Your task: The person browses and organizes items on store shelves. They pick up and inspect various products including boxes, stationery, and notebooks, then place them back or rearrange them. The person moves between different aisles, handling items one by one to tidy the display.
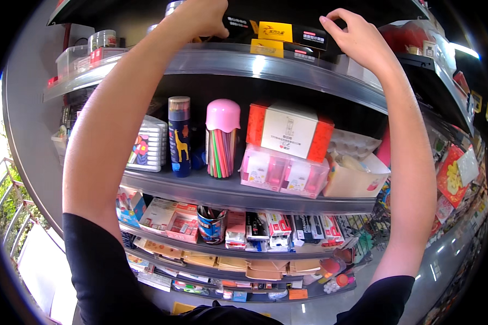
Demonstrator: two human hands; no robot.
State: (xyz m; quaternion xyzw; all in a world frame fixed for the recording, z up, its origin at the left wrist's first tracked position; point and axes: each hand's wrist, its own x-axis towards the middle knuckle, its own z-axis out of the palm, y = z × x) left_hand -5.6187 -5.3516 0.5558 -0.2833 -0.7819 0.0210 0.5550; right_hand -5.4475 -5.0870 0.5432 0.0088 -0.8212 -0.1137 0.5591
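Note:
Both my arms reach up to a high shelf (pixel 211 55). My left hand (pixel 209 20) is beside a black box (pixel 240 25); the picture's top edge cuts it off, and whether its fingers grip anything is hidden. Two black-and-yellow cardboard boxes are near the shelf's middle, an upper box (pixel 275 31) on a lower one (pixel 267 48). By the right end of the upper box, my right hand (pixel 351 38) hangs in the air with bent fingers and a gap inside the thumb. Nothing shows in it.
Below stand a giraffe-print pencil tube (pixel 179 138), a pink-lidded jar of coloured sticks (pixel 221 142), and a red-and-white box (pixel 289 132) on pink clear packs (pixel 284 170). Lower shelves hold a pen cup (pixel 212 225) and envelopes (pixel 232 263). Clear tubs (pixel 102 40) sit at upper left.

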